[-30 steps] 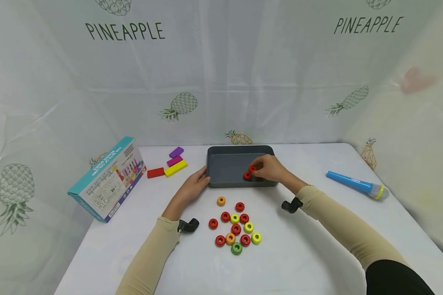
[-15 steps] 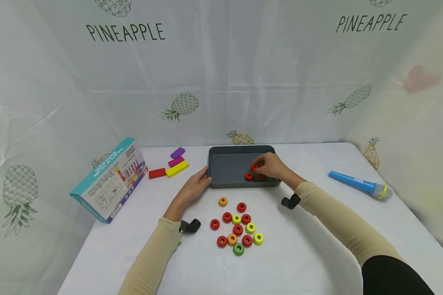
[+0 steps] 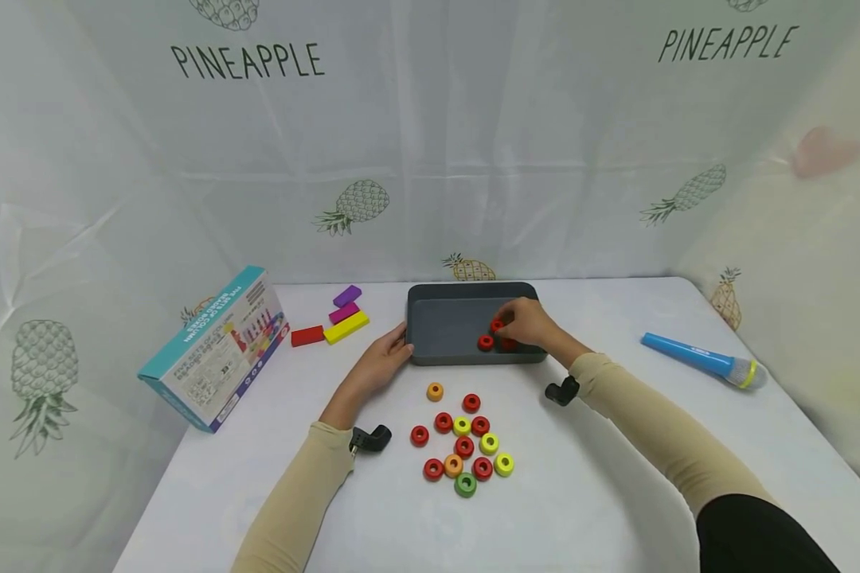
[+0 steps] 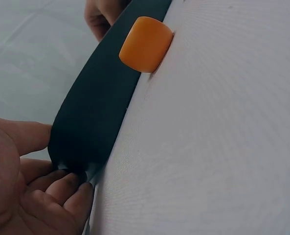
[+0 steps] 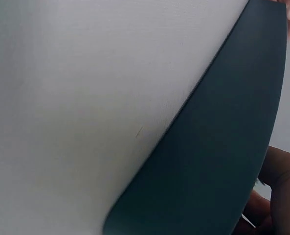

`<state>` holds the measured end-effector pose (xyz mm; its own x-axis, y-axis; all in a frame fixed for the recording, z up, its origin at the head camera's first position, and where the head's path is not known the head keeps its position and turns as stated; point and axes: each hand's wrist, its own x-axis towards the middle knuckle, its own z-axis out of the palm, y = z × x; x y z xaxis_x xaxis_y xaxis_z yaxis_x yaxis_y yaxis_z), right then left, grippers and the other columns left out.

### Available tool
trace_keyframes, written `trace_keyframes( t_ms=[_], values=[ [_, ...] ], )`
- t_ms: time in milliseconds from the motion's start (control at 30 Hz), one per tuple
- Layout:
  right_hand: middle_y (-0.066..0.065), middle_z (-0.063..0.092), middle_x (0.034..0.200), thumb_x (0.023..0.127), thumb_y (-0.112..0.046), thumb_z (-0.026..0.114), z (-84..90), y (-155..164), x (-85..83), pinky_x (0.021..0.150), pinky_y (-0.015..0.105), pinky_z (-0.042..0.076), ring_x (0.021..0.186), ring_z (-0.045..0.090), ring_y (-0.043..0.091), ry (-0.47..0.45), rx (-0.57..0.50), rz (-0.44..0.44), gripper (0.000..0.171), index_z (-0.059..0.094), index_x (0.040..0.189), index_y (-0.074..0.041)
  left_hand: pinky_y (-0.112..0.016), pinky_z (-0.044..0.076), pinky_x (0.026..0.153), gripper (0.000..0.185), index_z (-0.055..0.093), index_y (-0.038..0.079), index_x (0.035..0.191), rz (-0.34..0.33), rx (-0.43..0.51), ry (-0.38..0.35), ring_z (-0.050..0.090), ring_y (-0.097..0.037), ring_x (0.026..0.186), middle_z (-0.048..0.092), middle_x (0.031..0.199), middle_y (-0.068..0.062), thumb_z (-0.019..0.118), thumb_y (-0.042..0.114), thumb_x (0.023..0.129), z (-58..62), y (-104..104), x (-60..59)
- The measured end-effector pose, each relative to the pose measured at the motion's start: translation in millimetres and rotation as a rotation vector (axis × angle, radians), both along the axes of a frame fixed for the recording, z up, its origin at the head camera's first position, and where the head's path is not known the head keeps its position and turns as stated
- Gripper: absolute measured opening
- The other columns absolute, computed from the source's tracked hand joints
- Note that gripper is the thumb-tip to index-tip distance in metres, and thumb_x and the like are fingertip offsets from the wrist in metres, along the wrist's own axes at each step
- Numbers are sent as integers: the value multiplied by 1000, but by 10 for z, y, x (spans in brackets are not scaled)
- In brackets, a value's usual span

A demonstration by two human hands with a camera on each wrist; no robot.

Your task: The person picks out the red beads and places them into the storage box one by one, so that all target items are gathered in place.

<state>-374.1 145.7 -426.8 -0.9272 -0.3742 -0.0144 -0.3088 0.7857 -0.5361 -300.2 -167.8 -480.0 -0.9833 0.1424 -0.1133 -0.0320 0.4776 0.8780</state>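
From my remote seat, I saw the left hand (image 3: 380, 362) curl around the dark grey tray's (image 3: 444, 354) near-left corner, seemingly steadying it, while the right hand (image 3: 530, 325) reached inside and pinched a red ring (image 3: 497, 325) beside two others on its floor.

Head looks down; wrists hug shared tray (image 3: 430, 354).
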Motion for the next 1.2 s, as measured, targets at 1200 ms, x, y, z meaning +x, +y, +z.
trace_keyframes(
  t_ms=[1200],
  values=[
    [20,73,117,88,-11,75,45,70,26,94,46,58,109,69,34,17,-22,22,36,70,120,3,-44,32,123,64,27,25,162,-4,-12,6,40,-21,149,36,165,-2,55,35,104,13,10,18]
  ],
)
